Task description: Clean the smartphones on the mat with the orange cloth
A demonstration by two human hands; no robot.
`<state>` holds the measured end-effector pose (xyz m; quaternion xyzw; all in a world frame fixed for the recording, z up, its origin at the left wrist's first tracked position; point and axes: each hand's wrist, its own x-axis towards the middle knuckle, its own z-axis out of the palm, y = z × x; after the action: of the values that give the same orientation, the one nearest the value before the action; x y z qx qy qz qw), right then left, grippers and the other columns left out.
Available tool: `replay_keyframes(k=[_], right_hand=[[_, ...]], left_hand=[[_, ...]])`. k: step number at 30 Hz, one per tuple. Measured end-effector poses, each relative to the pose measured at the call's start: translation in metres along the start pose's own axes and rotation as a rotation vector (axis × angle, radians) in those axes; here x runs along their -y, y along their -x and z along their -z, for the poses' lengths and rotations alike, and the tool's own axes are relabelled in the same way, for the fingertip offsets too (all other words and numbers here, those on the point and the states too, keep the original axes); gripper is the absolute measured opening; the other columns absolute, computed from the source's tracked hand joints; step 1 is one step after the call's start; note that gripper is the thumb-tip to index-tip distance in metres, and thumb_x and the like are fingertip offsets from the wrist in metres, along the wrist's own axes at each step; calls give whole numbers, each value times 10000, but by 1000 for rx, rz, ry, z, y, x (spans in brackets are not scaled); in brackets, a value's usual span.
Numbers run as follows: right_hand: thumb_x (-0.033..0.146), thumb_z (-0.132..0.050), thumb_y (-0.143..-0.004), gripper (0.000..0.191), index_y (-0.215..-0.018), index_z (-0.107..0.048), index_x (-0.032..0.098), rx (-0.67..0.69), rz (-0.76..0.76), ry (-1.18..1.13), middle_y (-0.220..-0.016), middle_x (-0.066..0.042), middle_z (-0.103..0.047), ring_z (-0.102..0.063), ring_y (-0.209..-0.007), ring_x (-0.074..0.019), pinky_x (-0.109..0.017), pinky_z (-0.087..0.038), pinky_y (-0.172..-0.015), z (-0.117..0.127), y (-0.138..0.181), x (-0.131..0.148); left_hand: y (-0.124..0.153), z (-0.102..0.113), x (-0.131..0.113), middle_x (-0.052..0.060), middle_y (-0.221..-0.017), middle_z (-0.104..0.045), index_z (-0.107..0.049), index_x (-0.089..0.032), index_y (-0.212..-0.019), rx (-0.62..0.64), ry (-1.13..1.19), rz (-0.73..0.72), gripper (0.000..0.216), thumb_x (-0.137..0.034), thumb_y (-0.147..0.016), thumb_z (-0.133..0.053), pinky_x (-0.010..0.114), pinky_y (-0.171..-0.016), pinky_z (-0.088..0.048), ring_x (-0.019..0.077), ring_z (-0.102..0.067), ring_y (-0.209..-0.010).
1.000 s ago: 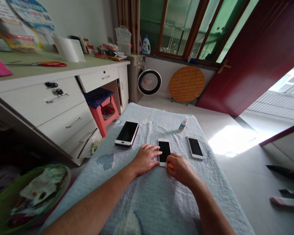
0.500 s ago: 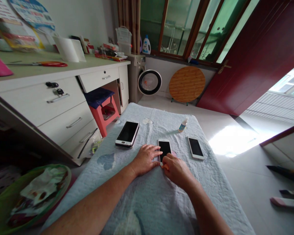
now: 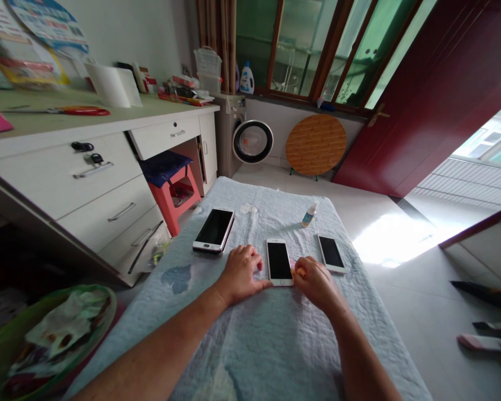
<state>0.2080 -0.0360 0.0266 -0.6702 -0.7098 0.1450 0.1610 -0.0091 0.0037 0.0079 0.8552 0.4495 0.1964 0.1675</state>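
A white smartphone [image 3: 279, 262] with a dark screen lies face up on the light blue quilted cloth [image 3: 250, 334], between my hands. My left hand [image 3: 242, 272] rests at its left side, thumb stretched to the lower left corner and the other fingers loosely bent, holding nothing. At the phone's lower right edge, my right hand [image 3: 315, 279] is closed on a small orange piece [image 3: 301, 272], mostly hidden by the fingers. Another white phone [image 3: 331, 253] lies to the right. Stacked phones [image 3: 214, 229] lie to the left. A small spray bottle [image 3: 310, 214] stands upright behind.
A desk with drawers [image 3: 96, 206] runs along the left, a pink stool [image 3: 177, 195] tucked beside it. A green basket [image 3: 112, 312] of crumpled tissues sits at lower left. Beyond the covered surface are a washing machine with its door open [image 3: 271, 142] and a round wooden tabletop [image 3: 316, 143].
My right hand has moved right, off the phone's lower screen to beside its edge, with the orange piece. My left fingers have drawn back from the screen and curled, uncovering it.
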Motion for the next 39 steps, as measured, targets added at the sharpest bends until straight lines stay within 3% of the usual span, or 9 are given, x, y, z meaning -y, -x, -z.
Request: replay_keyframes(k=[3,13,19,27,31,35,39], right_hand=[[247,-515,-783,100,-725,-566,184,-33,-15,-29,-697,-7,-570,-496,-660,-134,-237,-301,-613,-8,-1,5],[298,-511,-788,152,-702,-581,194,-86,-126,-114,-611,3,-590,-513,-579,-131,-226,-296,-534,-13,-1,13],[332,-514,-799,178,-724,-597,193,-90,-155,-186,-623,3,-610,-531,-587,-136,-227,-310,-539,-12,1,16],[330,-531,-791,168,-754,-627,198,-85,-121,-233,-618,3,-619,-541,-594,-144,-226,-308,-530,-17,1,19],[328,-533,-793,163,-749,-622,198,-94,-107,-248,-608,8,-609,-528,-581,-140,-226,-300,-523,-18,1,18],[323,-547,-788,162,-727,-618,192,-83,-90,-258,-601,11,-599,-517,-575,-132,-226,-297,-527,-17,0,20],[326,-579,-785,157,-727,-636,192,-25,-63,-314,-626,15,-600,-525,-593,-127,-225,-325,-549,-17,-1,21]], left_hand=[[2,-2,-6,45,-942,-545,-615,-219,-789,55,-34,23,469,-591,-551,-774,384,-827,-379,273,-498,-947],[8,-11,-24,32,-1006,-558,-628,-247,-882,67,91,225,375,-351,-557,-784,382,-853,-375,272,-493,-1008],[5,-11,-26,53,-1013,-586,-618,-223,-899,16,156,307,395,-469,-622,-754,395,-861,-392,278,-516,-1006],[2,-10,-20,10,-839,-663,-590,-204,-898,-93,429,270,191,-269,-738,-672,306,-790,-451,186,-608,-830],[0,-10,-17,4,-779,-672,-616,-189,-845,-88,527,280,135,-287,-755,-638,261,-712,-460,165,-625,-747],[-1,-6,-19,1,-728,-675,-642,-182,-756,-42,531,255,152,-313,-798,-578,246,-667,-446,162,-626,-707],[-1,-1,-20,5,-720,-659,-642,-189,-723,-146,417,219,159,-282,-811,-547,263,-701,-442,172,-609,-736]])
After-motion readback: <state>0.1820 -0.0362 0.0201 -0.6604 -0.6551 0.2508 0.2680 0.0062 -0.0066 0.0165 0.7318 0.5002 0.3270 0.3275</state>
